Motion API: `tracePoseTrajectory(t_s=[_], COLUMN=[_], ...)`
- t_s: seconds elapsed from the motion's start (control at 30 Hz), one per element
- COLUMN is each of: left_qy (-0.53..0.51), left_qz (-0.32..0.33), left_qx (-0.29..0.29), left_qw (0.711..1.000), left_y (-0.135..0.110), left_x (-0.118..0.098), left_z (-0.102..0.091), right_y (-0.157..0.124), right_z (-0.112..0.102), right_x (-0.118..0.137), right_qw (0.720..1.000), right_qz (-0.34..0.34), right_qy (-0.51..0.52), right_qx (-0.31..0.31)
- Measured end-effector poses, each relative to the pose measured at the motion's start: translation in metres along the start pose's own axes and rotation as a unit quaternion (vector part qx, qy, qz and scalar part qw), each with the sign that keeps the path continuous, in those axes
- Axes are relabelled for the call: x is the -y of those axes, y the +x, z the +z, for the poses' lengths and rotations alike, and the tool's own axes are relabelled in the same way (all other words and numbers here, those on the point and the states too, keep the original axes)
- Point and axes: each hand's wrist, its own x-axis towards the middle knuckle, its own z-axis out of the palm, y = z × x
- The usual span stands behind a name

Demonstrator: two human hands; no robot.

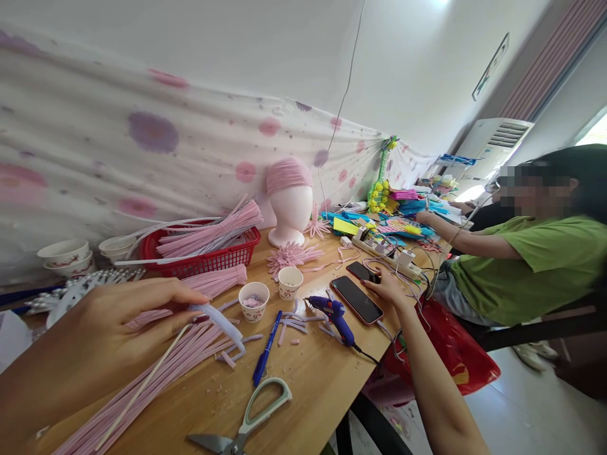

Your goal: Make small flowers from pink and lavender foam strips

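Observation:
My left hand (pixel 118 328) is at the left, over a pile of pink pipe cleaners (pixel 156 373). Its fingers are pinched shut on a pale fuzzy pipe cleaner (pixel 225 323) that curves down to the right, with a thin cream stick (pixel 142 387) running out below the hand. My right hand (pixel 389 289) reaches across the table's right edge. Its fingers are spread and rest beside a large dark phone (pixel 356 299) and a smaller phone (pixel 361 271); it holds nothing. A blue glue gun (pixel 334 314) lies just left of the phones.
On the wooden table (pixel 313 379) lie scissors (pixel 246 423), a blue pen (pixel 266 349), two paper cups (pixel 253 301), a red basket (pixel 203 253) of pink stems, a foam head (pixel 289 202) and a power strip (pixel 386 253). A person in a green shirt (pixel 531 265) sits at the right.

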Motion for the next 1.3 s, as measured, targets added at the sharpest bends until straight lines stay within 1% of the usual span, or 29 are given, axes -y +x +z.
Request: tracePoseTrajectory(t_s=[0.13, 0.27, 0.37, 0.5, 0.67, 0.8, 1.0, 1.07, 1.13, 1.3], left_qy=[-0.009, -0.031, -0.029, -0.028, -0.033, -0.029, -0.027, -0.021, -0.024, -0.038], left_qz=[-0.021, -0.028, -0.021, -0.021, -0.026, -0.03, -0.038, -0.037, -0.031, -0.032], left_qx=[0.004, 0.008, 0.0, 0.003, 0.021, 0.025, 0.02, 0.014, 0.008, -0.008], left_qw=[1.0, 0.999, 0.999, 0.999, 0.999, 0.999, 0.999, 0.999, 0.999, 0.999], left_y=[0.002, 0.001, 0.0, 0.001, 0.004, 0.002, 0.002, 0.003, 0.004, 0.003], left_x=[-0.002, -0.001, 0.002, 0.002, 0.001, 0.003, -0.002, -0.004, -0.005, -0.004], left_z=[0.002, 0.003, 0.003, 0.004, 0.006, 0.006, 0.001, -0.001, -0.003, -0.004], right_y=[0.005, 0.005, 0.0, -0.006, -0.004, -0.006, -0.011, -0.009, -0.008, -0.02], right_z=[0.007, 0.009, 0.01, 0.012, 0.012, 0.013, 0.015, 0.013, 0.008, -0.015], right_x=[0.004, 0.0, -0.006, -0.01, -0.007, -0.005, -0.001, 0.0, 0.0, -0.012], right_qw=[1.0, 0.999, 0.998, 0.998, 0.996, 0.993, 0.993, 0.994, 0.994, 0.987], right_qz=[-0.019, -0.02, -0.017, -0.005, 0.007, 0.017, 0.017, 0.01, 0.007, 0.03], right_qy=[0.023, 0.043, 0.052, 0.06, 0.092, 0.118, 0.117, 0.107, 0.097, 0.071], right_qx=[0.003, 0.005, 0.012, 0.01, -0.003, -0.013, -0.015, -0.026, -0.049, -0.142])
